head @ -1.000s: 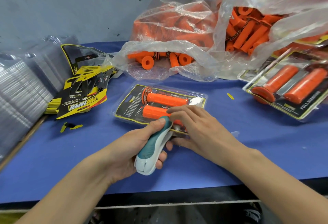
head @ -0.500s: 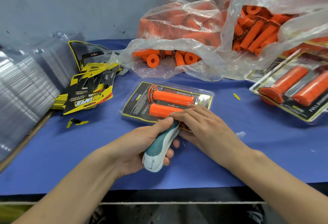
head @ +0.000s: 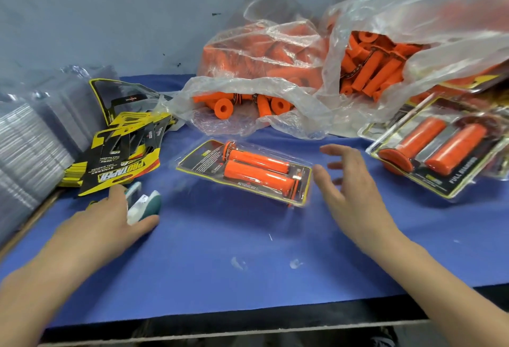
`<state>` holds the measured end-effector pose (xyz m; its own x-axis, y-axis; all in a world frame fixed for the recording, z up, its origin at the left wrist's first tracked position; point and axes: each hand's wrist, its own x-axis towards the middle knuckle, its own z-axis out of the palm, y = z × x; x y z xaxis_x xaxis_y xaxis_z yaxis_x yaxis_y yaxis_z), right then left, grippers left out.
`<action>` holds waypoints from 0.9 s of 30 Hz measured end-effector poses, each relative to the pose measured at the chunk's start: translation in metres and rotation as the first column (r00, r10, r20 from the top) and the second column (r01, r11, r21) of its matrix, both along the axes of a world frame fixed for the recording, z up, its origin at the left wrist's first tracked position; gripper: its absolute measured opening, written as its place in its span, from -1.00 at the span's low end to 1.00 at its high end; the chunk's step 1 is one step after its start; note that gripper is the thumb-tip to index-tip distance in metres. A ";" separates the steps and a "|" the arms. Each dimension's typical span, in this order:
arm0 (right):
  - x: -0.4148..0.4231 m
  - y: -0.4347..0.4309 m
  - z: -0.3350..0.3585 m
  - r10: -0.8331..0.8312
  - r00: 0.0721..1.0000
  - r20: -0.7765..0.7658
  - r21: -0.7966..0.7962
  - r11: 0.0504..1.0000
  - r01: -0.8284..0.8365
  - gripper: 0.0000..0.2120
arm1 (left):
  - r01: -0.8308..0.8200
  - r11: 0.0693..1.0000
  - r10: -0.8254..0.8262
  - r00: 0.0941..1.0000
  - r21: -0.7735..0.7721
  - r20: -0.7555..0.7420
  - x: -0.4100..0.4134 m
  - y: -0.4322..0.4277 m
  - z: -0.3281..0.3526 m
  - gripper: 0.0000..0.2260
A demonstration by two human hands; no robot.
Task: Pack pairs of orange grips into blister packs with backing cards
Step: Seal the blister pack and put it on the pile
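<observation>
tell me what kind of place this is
Most likely a packing bench in a small factory or workshop. Clear bags hold loose orange grips in bulk, empty blister shells are stacked at the left beside a pile of backing cards, and a finished pack lies at the right.

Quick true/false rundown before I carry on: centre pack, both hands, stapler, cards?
1. The centre blister pack holds two orange grips. True.
2. The right hand presses down on that pack. False: it is open beside the pack's right end, not on top of it.
3. The stapler is at the left hand. True, though motion blur hides whether the hand grips it.
4. The backing cards are stacked to the right of the centre pack. False: they lie to its left, just beyond the stapler.
</observation>
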<state>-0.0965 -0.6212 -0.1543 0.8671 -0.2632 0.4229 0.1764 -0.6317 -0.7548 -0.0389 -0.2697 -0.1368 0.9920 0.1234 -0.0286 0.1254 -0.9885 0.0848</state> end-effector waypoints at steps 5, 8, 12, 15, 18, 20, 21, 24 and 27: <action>-0.001 0.006 -0.004 0.052 0.935 -0.351 0.348 0.934 0.079 -0.54 | 0.214 0.972 -0.235 0.841 0.098 0.488 0.000 -0.022 0.002 -0.46; 0.003 0.011 -0.003 0.155 0.901 -0.405 0.471 0.880 0.060 -0.43 | 0.502 0.847 -0.499 0.642 0.172 0.582 -0.006 -0.054 0.004 -0.58; 0.006 0.016 0.004 0.302 0.881 -0.365 0.701 0.711 0.047 -0.32 | 0.653 0.724 -0.660 0.565 0.222 0.495 -0.010 -0.089 -0.011 -0.61; 0.005 0.021 0.008 0.373 0.858 -0.352 0.733 0.680 0.005 -0.45 | 0.674 0.692 -0.687 0.502 0.260 0.525 -0.009 -0.100 -0.024 -0.82; 0.006 0.026 0.009 0.361 0.873 -0.328 0.691 0.722 -0.038 -0.70 | 0.685 0.669 -0.703 0.455 0.290 0.546 -0.006 -0.107 -0.029 -0.84; 0.008 0.028 0.010 0.349 0.890 -0.294 0.687 0.724 -0.057 -0.77 | 0.698 0.658 -0.707 0.442 0.284 0.552 -0.005 -0.108 -0.030 -0.87; 0.009 0.029 0.010 0.348 0.896 -0.276 0.692 0.719 -0.065 -0.79 | 0.702 0.658 -0.705 0.445 0.273 0.553 -0.004 -0.108 -0.030 -0.85; 0.013 0.029 0.008 0.342 0.903 -0.260 0.729 0.683 -0.048 -0.77 | 0.699 0.684 -0.667 0.483 0.208 0.568 -0.003 -0.107 -0.028 -0.77; 0.011 0.025 0.005 0.433 0.867 -0.246 0.809 0.584 -0.062 -0.76 | 0.706 0.689 -0.638 0.484 0.163 0.599 -0.002 -0.106 -0.024 -0.82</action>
